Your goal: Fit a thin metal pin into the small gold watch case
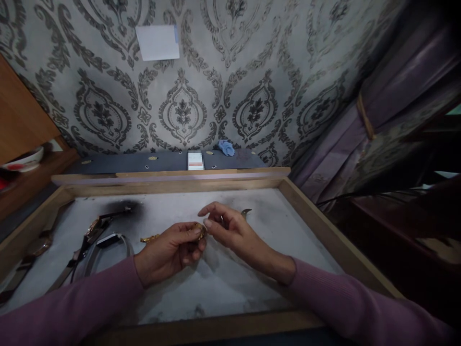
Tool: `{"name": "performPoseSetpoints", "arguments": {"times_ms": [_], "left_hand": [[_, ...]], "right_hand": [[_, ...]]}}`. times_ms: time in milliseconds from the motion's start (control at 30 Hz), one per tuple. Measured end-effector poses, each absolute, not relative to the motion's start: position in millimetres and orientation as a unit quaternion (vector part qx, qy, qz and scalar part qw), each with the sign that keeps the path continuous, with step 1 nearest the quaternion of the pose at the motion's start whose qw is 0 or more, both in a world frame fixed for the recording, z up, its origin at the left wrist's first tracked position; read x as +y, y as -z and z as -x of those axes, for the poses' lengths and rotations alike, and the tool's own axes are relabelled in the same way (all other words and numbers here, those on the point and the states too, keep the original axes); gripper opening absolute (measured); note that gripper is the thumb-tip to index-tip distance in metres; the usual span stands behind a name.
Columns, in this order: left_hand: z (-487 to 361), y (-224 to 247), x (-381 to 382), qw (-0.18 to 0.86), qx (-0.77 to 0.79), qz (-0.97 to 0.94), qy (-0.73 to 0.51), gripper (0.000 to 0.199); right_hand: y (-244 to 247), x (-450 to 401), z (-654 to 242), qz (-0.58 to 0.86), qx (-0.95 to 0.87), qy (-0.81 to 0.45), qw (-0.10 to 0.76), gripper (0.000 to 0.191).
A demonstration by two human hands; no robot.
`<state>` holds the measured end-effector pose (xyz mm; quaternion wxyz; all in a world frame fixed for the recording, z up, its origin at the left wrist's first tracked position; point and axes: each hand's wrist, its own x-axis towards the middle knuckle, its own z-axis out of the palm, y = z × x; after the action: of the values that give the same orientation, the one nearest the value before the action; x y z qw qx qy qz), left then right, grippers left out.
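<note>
My left hand (175, 247) is closed around a small gold-coloured watch (200, 231), its thumb on top and its fingers curled beneath. A gold-coloured chain-like band (149, 238) shows at the left of that hand; whether it joins the watch is hidden. Close by on the right, my right hand (230, 228) has its index finger reaching out and its thumb tip beside the watch. Its other fingers are curled and mostly hidden. From behind them a pointed, curved metal tip (246, 212) sticks out, apparently part of a tool in the palm.
Several strap watches (94, 226) lie at the left of the white-bottomed wooden tray (313, 218), near a smartwatch with a pale band (109, 240). Behind its rim are a phone (195, 160) and a crumpled blue cloth (226, 148). A purple curtain (334, 154) hangs at right.
</note>
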<state>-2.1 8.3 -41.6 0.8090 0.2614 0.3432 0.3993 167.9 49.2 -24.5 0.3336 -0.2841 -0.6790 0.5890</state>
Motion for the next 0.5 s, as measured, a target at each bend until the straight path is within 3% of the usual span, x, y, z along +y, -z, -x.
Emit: {"name": "performPoseSetpoints", "arguments": {"times_ms": [300,500], "left_hand": [[5,34,10,0.802,0.349,-0.271,-0.401,0.023],[9,32,9,0.787,0.376,-0.279,-0.402,0.024]], "right_hand": [[29,56,-179,0.383,-0.579,-0.664,0.278,0.07],[35,55,-189,0.298,-0.598,-0.698,0.26,0.04]]}}
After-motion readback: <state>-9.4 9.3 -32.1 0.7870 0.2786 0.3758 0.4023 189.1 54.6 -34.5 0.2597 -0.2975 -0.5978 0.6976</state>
